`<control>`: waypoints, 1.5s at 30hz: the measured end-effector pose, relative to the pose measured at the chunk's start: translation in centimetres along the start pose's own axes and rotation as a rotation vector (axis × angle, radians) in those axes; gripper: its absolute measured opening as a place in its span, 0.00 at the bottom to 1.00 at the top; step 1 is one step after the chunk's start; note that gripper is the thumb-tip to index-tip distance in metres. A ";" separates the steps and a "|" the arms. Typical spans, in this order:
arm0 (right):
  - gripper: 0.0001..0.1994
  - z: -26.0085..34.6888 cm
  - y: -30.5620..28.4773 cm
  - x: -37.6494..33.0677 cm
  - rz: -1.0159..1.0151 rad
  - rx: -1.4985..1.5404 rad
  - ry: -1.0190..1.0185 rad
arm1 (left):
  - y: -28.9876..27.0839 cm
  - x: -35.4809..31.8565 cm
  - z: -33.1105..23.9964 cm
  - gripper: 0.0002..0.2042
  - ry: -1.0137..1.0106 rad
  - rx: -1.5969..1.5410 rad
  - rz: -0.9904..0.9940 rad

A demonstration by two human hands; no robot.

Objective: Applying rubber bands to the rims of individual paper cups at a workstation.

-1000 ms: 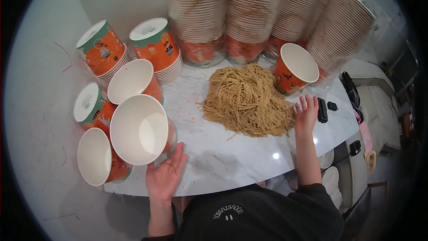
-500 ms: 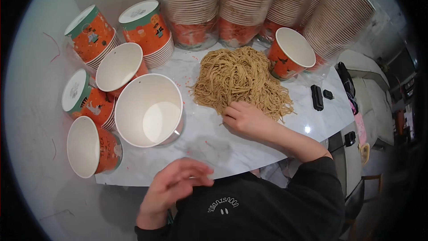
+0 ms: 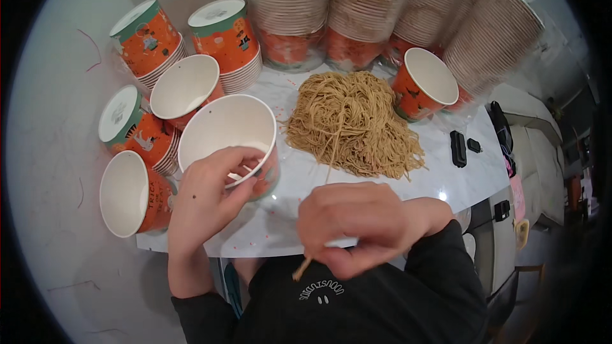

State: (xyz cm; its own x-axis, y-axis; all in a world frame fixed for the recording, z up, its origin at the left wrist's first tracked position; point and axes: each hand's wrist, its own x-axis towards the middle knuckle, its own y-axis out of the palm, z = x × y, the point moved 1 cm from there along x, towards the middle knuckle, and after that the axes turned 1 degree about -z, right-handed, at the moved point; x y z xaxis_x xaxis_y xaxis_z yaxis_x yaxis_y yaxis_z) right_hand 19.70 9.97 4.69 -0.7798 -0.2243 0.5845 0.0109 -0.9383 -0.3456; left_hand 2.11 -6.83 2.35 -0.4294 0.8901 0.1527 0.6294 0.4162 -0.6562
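Even, fairly bright indoor light falls from above, and shadows are soft. Small glare spots shine on the glossy white desk [image 3: 382, 181], just beyond the right grip [image 3: 357, 229]. The cup stacks [image 3: 363, 13], far beyond both grips, look smeared and soft. Fisheye bending curves the desk edges, and a black vignette rings the frame.

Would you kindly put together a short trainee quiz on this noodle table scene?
1. True or false: the left hand grips the rim of the large open white-lined orange paper cup.
2. What does the right hand pinch? A) a black rectangular device B) a bunch of thin tan dry noodles C) a cup lid
3. Fill in: the loose tan noodle pile lies on the white ____ table.

Key: 1 true; 2 B; 3 glossy.
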 end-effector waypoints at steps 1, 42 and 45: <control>0.07 0.8 -0.2 0.4 -0.045 -0.033 -0.039 | -0.1 0.4 -0.7 0.18 -0.012 -0.070 -0.038; 0.14 -6.5 -4.8 1.1 -0.245 -1.078 -0.425 | 0.3 6.2 -1.6 0.33 -0.102 -1.393 0.227; 0.14 -6.4 -4.8 1.2 -0.237 -1.071 -0.419 | 0.3 6.0 -1.5 0.33 -0.091 -1.386 0.209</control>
State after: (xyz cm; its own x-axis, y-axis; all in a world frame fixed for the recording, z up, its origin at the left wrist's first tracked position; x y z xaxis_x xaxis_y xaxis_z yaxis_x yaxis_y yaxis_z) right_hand 14.70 15.89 2.31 -0.4226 -0.3302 0.8441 -0.7949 -0.3123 -0.5201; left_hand 0.63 -1.07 4.16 -0.2562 0.9647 0.0610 0.7817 0.1697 0.6001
